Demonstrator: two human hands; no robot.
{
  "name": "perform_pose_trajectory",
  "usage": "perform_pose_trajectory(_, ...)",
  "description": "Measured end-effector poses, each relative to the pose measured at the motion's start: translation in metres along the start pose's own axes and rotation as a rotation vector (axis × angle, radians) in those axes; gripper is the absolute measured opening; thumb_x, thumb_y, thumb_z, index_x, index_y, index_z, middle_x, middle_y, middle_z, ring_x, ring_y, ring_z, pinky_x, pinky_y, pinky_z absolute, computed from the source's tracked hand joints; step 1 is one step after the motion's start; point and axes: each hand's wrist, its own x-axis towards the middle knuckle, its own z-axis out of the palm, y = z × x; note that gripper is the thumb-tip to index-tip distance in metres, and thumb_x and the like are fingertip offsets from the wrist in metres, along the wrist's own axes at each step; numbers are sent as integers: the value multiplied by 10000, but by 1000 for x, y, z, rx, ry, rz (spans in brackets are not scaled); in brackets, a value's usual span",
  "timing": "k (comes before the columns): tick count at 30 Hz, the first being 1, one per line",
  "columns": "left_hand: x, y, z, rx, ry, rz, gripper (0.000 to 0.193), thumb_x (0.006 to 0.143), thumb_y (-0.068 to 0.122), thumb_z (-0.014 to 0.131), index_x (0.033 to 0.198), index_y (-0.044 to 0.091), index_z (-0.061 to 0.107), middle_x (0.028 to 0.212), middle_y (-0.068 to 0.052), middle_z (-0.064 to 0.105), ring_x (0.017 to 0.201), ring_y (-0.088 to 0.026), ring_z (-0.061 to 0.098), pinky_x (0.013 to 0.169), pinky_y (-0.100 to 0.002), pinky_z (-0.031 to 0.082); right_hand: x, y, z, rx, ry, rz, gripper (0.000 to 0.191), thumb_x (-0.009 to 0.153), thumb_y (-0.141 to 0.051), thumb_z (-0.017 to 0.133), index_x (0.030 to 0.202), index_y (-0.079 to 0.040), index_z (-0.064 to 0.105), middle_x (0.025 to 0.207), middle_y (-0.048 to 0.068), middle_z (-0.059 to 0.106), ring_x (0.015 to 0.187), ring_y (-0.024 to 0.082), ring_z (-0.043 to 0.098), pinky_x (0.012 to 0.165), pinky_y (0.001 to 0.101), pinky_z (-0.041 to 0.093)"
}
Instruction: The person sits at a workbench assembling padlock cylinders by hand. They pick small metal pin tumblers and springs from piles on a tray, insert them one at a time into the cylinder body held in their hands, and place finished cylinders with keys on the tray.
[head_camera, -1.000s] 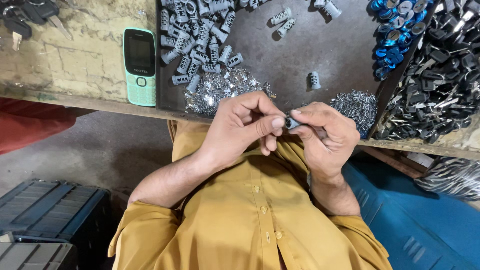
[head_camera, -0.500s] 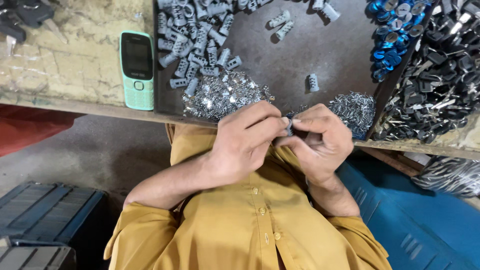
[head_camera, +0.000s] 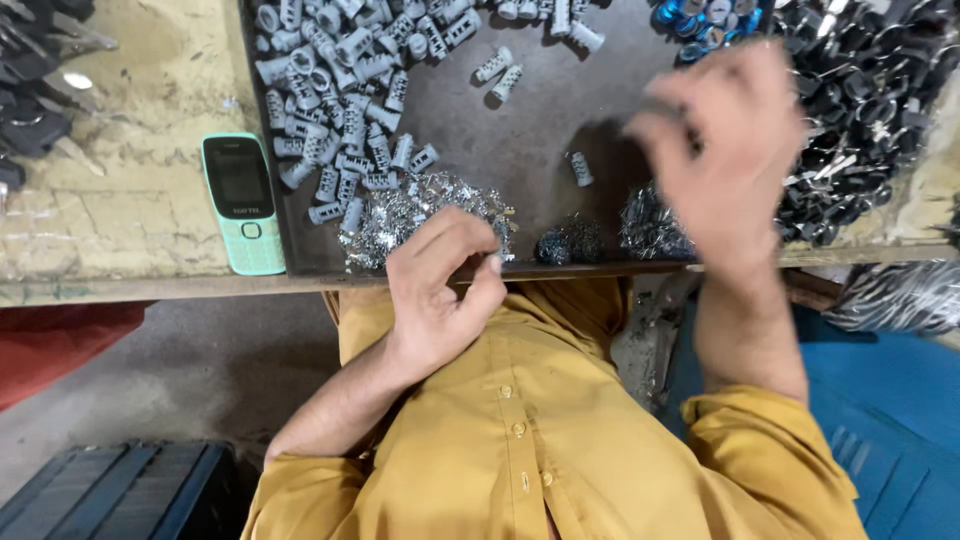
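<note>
Looking down from the head camera: a dark tray (head_camera: 520, 140) sits on a worn bench, and everything else places off it.

Left hand (head_camera: 440, 290) hangs at the tray's near edge, thumb and fingers pinched together on something small at the fingertips; too tiny to name. Just beyond it on the tray lies a pile of shiny clips (head_camera: 410, 215).

Right hand (head_camera: 725, 150) is blurred over the tray's right side, fingers curled; whether it grips anything, cannot tell. Beneath it, a heap of springs (head_camera: 650, 228), and two dark lumps (head_camera: 570, 243) toward the tray's near edge.

Far-left part of the tray: a big heap of grey barrels (head_camera: 340, 90), a few strays (head_camera: 497, 72) toward the middle, one alone (head_camera: 580, 168). Right of the tray, a mass of black parts (head_camera: 860, 120); blue rings (head_camera: 700, 20) at its far right corner. Left of the tray, a green phone (head_camera: 243, 203).

Progress, as a judgement: supply heaps remain large, so plenty of pieces look untouched; no finished pile can be picked out for certain.
</note>
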Motion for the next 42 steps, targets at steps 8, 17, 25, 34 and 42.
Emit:
perform_pose_trajectory(8, 3, -4, 2, 69, 9, 78, 138, 813, -22, 661, 937, -10, 603, 870, -97, 546, 724, -191, 563, 636, -315, 468, 39, 53, 8, -172, 70, -209, 227, 881, 86, 767, 1080, -6, 706, 1104, 120, 580, 979, 289, 631, 844, 366, 508)
perform_pose_trajectory(17, 3, -4, 2, 143, -43, 82, 140, 860, -9, 708, 974, 14, 631, 918, -93, 574, 751, -202, 599, 647, -318, 491, 24, 58, -2, 22, 63, 45, 239, 912, 139, 706, 1120, 23, 680, 1108, 133, 583, 897, 268, 599, 774, 344, 459)
perform_pose_trajectory(25, 2, -1, 5, 162, -21, 69, 118, 837, -12, 671, 944, 12, 626, 881, -85, 556, 725, -195, 579, 636, -325, 477, 20, 47, -5, -34, 26, -76, 266, 869, 102, 743, 1110, -8, 718, 1105, 119, 559, 967, 248, 626, 829, 328, 501)
perform_pose_trajectory(34, 1, -2, 6, 154, -26, 80, 116, 844, -12, 685, 946, 8, 634, 883, -87, 564, 710, -184, 576, 615, -317, 468, 19, 29, 6, -113, -51, -104, 222, 849, -14, 853, 1051, -40, 764, 1034, 104, 563, 888, 260, 637, 738, 351, 508)
perform_pose_trajectory(42, 0, 0, 7, 174, -10, 71, 130, 825, -33, 673, 940, 13, 633, 878, -88, 562, 709, -202, 580, 628, -327, 469, 26, 26, 13, -144, -41, -124, 152, 901, -44, 827, 1024, -66, 740, 1072, 73, 598, 898, 237, 656, 784, 351, 516)
